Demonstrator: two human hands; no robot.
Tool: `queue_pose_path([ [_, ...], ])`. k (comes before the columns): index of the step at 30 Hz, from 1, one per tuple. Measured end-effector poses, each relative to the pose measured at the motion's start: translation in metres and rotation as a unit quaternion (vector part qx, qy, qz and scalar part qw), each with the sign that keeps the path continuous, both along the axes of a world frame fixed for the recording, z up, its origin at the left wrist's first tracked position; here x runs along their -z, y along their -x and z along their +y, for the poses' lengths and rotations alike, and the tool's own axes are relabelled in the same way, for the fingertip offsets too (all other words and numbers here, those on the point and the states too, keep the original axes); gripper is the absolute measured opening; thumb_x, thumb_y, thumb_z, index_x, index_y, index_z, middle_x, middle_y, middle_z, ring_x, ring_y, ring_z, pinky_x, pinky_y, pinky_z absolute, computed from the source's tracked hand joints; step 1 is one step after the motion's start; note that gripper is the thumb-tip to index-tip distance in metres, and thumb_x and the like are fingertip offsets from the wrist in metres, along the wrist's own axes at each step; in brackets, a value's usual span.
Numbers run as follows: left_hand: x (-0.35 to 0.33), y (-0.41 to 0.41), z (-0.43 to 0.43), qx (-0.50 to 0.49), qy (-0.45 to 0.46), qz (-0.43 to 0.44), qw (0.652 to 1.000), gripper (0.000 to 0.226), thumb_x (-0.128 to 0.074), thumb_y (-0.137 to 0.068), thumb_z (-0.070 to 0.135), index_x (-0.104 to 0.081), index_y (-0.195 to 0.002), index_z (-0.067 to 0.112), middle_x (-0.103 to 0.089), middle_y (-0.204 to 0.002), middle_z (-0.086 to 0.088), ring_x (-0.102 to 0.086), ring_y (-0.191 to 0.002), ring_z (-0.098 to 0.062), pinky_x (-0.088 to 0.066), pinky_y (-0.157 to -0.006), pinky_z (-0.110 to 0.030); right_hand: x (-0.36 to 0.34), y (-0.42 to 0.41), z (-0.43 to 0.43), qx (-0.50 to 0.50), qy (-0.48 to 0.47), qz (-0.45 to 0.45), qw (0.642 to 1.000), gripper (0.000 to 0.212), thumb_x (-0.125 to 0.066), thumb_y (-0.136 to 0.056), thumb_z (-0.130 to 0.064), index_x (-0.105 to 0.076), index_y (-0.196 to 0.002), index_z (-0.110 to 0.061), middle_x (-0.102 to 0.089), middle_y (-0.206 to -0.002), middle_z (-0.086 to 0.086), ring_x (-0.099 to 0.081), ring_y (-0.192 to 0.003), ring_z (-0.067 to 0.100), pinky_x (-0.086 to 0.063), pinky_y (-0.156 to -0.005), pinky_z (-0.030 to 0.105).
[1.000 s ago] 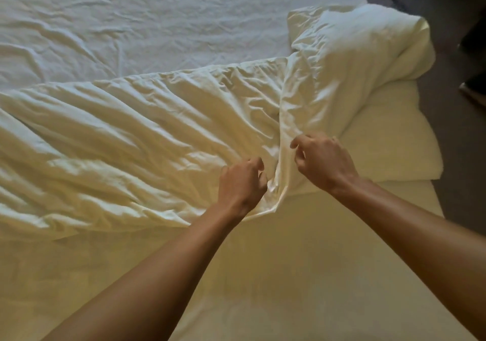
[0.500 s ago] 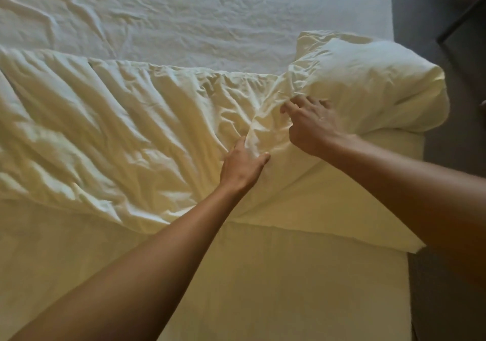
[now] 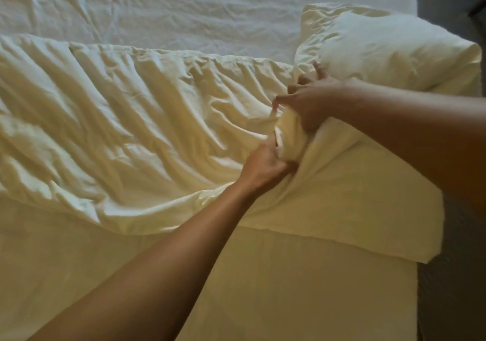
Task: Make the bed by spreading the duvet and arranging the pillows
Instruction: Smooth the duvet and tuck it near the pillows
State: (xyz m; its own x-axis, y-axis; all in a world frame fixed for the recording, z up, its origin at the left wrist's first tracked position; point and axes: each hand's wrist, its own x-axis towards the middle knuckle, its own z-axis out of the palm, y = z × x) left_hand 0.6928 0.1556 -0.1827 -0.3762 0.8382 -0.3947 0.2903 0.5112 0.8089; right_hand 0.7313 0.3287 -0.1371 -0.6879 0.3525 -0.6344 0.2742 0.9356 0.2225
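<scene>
White sheet (image 3: 184, 6) covered the bed, with a rumpled duvet (image 3: 126, 135) bunched across its middle. Left hand (image 3: 265, 167) and right hand (image 3: 313, 101) each gripped a fistful of duvet, close together, beside a pillow (image 3: 381, 49) at the right edge.

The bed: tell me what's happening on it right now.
Someone is making it. The left hand and right hand both grip a bunched fold of the crumpled cream fabric duvet, which lies heaped across the middle, not yet spread. A plump cream pillow sits next to the right hand. The wrinkled white sheet beyond is uncovered.
</scene>
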Motion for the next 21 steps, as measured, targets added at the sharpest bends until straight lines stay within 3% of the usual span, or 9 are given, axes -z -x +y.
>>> queue_pose_path([
  [3, 0.002, -0.027, 0.002, 0.121, -0.016, 0.154, 0.980, 0.068, -0.068, -0.078, 0.031, -0.041, -0.141, 0.026, -0.069, -0.107, -0.006, -0.062, -0.101, -0.036, -0.054, -0.080, -0.044, -0.012, -0.040, -0.001, 0.015, -0.026, 0.020, 0.999, 0.047, -0.067, -0.080, -0.043, -0.050, -0.124, -0.042, -0.057, -0.117, -0.004, -0.046, -0.125, 0.022, -0.024, -0.107, 0.051],
  [6, -0.004, -0.044, -0.009, 0.189, -0.036, 0.254, 0.948, 0.069, -0.064, -0.086, 0.022, -0.032, -0.147, 0.029, -0.067, -0.111, -0.007, -0.063, -0.094, -0.039, -0.046, -0.070, -0.039, -0.019, -0.095, -0.016, 0.119, -0.022, 0.161, 0.980, 0.018, -0.058, -0.086, -0.046, -0.061, -0.100, -0.035, -0.065, -0.092, 0.001, -0.064, -0.102, 0.023, -0.028, -0.104, 0.043],
  [10, -0.007, -0.065, -0.024, 0.245, -0.098, 0.296, 0.918, 0.048, -0.064, -0.073, 0.009, -0.057, -0.118, 0.024, -0.065, -0.096, 0.000, -0.064, -0.079, -0.033, -0.042, -0.054, -0.034, -0.001, -0.191, -0.077, 0.258, -0.072, 0.324, 0.907, 0.019, -0.062, -0.078, -0.038, -0.066, -0.089, -0.022, -0.069, -0.072, 0.009, -0.067, -0.072, 0.031, -0.038, -0.088, 0.044],
  [13, -0.008, -0.087, -0.028, 0.316, -0.081, 0.290, 0.900, 0.032, -0.061, -0.071, 0.008, -0.061, -0.100, 0.021, -0.066, -0.093, 0.001, -0.063, -0.084, -0.029, -0.041, -0.056, -0.033, 0.034, -0.237, -0.140, 0.377, -0.110, 0.317, 0.864, 0.015, -0.057, -0.073, -0.030, -0.063, -0.082, -0.019, -0.063, -0.064, 0.007, -0.063, -0.061, 0.032, -0.045, -0.073, 0.043],
  [15, -0.006, -0.101, -0.037, 0.371, -0.042, 0.292, 0.881, 0.028, -0.059, -0.073, 0.006, -0.059, -0.097, 0.020, -0.067, -0.093, -0.002, -0.063, -0.086, -0.030, -0.042, -0.060, -0.034, 0.060, -0.247, -0.174, 0.437, -0.127, 0.298, 0.839, 0.017, -0.062, -0.073, -0.026, -0.065, -0.088, -0.020, -0.064, -0.068, 0.006, -0.063, -0.064, 0.033, -0.043, -0.070, 0.043],
  [18, 0.005, -0.109, -0.054, 0.421, 0.028, 0.306, 0.853, 0.027, -0.057, -0.075, 0.003, -0.060, -0.097, 0.019, -0.068, -0.095, -0.007, -0.063, -0.088, -0.033, -0.042, -0.063, -0.035, 0.079, -0.242, -0.205, 0.535, -0.072, 0.184, 0.821, 0.032, -0.063, -0.077, -0.021, -0.062, -0.108, -0.028, -0.069, -0.086, 0.002, -0.063, -0.087, 0.031, -0.038, -0.077, 0.040],
  [21, 0.016, -0.111, -0.063, 0.441, 0.067, 0.319, 0.836, 0.030, -0.056, -0.078, 0.004, -0.060, -0.105, 0.017, -0.068, -0.102, -0.009, -0.063, -0.093, -0.035, -0.038, -0.064, -0.035, 0.085, -0.237, -0.210, 0.515, -0.049, 0.141, 0.844, 0.052, -0.061, -0.081, -0.022, -0.049, -0.131, -0.028, -0.067, -0.106, 0.000, -0.057, -0.107, 0.027, -0.037, -0.084, 0.041],
])
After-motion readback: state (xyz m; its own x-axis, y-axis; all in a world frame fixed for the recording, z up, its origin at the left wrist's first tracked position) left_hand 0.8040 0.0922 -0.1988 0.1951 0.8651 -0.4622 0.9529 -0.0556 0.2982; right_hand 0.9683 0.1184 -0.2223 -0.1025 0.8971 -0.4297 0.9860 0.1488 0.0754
